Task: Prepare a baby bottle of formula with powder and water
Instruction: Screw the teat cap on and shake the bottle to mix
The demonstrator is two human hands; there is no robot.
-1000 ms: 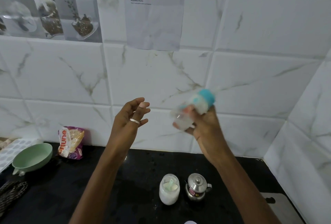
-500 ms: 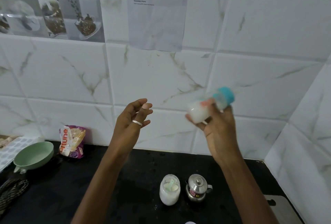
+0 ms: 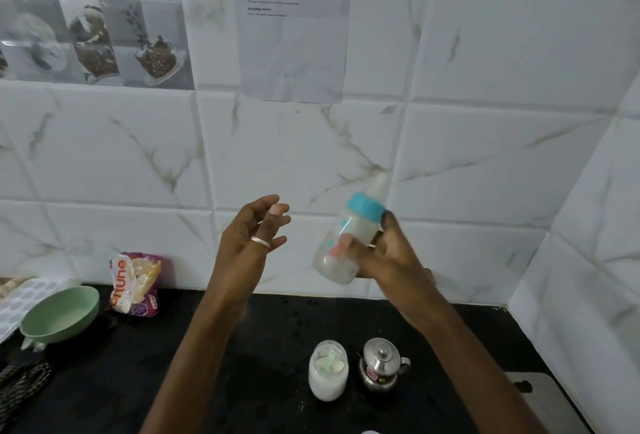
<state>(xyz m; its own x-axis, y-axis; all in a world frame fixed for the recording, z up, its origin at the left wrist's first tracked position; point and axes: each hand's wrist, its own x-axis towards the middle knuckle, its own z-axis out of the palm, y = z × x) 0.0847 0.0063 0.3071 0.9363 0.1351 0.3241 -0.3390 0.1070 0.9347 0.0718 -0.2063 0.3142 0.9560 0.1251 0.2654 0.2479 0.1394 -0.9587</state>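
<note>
Two hands are raised over the counter (image 3: 242, 364), well above the jar (image 3: 327, 376). The right hand (image 3: 384, 260) wraps fingers and thumb round the bottle (image 3: 341, 250). The bottle hangs in the air almost straight above the jar, tilted with its teat (image 3: 379, 185) up toward the wall. The blue cap (image 3: 367, 206) sits on the neck and the contents look milky white. That, the tilt and the blur at the bottle's edges suggest shaking to blend powder and water, and the cap is what lets it tip without spilling. The left hand (image 3: 249, 239), above and left of the jar, holds nothing. Its fingers are loosely spread, perhaps ready to steady the bottle. The jar holds white powder and what looks like a scoop. A steel pot (image 3: 381, 369) stands just right of it, both likely set close for reach. A green bowl (image 3: 60, 317) and a packet (image 3: 135, 284) lie far left of the jar.
</note>
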